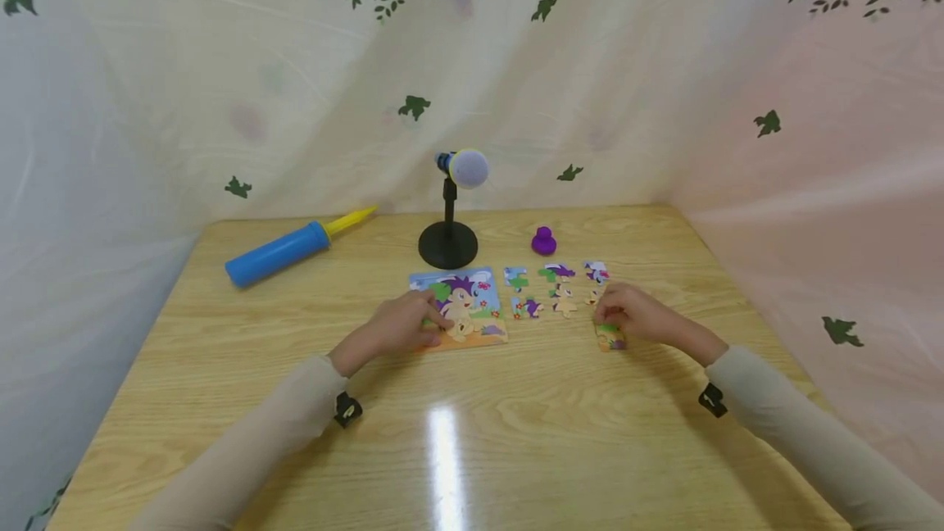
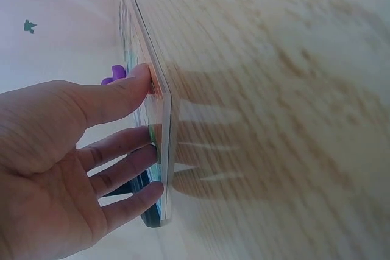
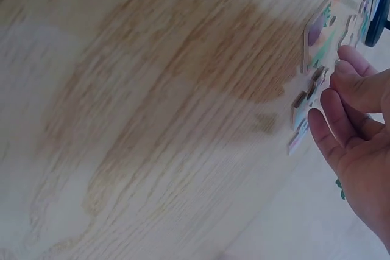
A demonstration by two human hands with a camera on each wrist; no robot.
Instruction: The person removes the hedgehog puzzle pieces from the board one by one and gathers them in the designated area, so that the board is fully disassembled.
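Observation:
My left hand (image 1: 398,324) lies over the left part of a picture board (image 1: 483,338) with a purple-spined hedgehog on it. In the left wrist view, the thumb and straight, spread fingertips touch the board's face, and its edge (image 2: 167,126) lies on the table. My right hand (image 1: 627,311) is low over the right end of a group of loose jigsaw pieces. Its thumb and index finger (image 3: 353,59) come together there; I cannot tell whether a piece is between them. Just below those fingers lies a green and yellow jigsaw piece (image 1: 611,339), partly covered by the hand.
Several other jigsaw pieces (image 1: 564,301) lie in rows between the hands. Behind them stand a purple knob-shaped object (image 1: 543,241) and a toy microphone (image 1: 469,169) on a black round stand (image 1: 447,246). A blue and yellow hand pump (image 1: 280,254) lies at the back left of the wooden table (image 1: 369,449).

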